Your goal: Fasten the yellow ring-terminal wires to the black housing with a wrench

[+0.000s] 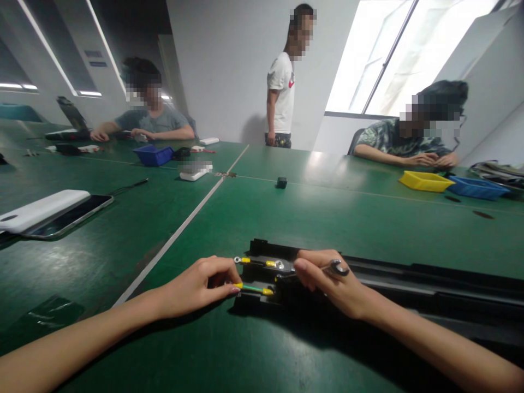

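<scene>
My left hand (pixel 200 283) pinches the yellow-sleeved end of a short green wire (pixel 251 287) between thumb and fingers. The wire's other yellow-sleeved end lies inside a long black channel-shaped housing (pixel 388 271). A second short wire (pixel 257 262), dark with yellow sleeves and a bare ring terminal, runs out over the housing's left end. My right hand (pixel 327 278) is closed around a metal wrench (pixel 339 268), whose open jaw sticks out behind the fingers. The wrench's far end points left, towards the wire ends, and is partly hidden by the hand.
A white power bank (pixel 45 210) and a phone (pixel 71 217) lie at left. Further back are a blue bin (pixel 153 155), a small black block (pixel 281 182), a yellow tray (pixel 426 181) and a blue tray (pixel 478 187). Two people sit across the green table; another stands by the wall.
</scene>
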The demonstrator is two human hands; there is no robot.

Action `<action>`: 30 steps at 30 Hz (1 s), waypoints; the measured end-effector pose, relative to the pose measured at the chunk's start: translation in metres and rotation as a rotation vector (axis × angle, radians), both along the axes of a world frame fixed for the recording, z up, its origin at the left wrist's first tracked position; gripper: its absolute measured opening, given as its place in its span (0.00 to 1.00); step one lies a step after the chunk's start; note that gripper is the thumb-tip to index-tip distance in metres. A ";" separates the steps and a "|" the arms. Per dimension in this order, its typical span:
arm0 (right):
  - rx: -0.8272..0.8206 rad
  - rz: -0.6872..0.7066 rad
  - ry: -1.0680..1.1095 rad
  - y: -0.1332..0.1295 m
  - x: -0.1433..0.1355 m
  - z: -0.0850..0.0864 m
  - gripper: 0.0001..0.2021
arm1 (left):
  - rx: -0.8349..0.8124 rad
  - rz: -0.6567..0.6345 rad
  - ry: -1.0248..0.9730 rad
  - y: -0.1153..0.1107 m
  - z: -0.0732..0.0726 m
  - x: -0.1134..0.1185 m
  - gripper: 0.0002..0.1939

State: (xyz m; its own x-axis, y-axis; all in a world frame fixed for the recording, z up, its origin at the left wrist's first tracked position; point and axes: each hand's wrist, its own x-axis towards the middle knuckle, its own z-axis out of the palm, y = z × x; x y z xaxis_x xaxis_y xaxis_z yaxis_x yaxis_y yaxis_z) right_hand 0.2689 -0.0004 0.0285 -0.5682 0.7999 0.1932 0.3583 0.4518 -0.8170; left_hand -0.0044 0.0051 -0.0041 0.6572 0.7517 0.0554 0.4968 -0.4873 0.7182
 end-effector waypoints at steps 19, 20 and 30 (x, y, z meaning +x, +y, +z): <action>-0.029 0.030 -0.066 0.000 -0.001 0.001 0.26 | 0.000 0.004 -0.012 0.000 0.000 0.000 0.05; -0.023 0.033 -0.066 0.000 -0.001 0.001 0.26 | -0.002 0.008 -0.010 0.000 0.000 0.000 0.05; 0.009 0.066 -0.088 0.001 0.000 0.000 0.24 | -0.008 0.009 -0.005 0.000 -0.001 -0.001 0.05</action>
State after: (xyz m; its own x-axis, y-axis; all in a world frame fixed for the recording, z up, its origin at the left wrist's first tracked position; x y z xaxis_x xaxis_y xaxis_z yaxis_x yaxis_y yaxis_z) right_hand 0.2687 0.0002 0.0286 -0.6347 0.7587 0.1468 0.3979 0.4837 -0.7795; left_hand -0.0057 0.0051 -0.0055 0.6503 0.7578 0.0528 0.4975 -0.4774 0.7242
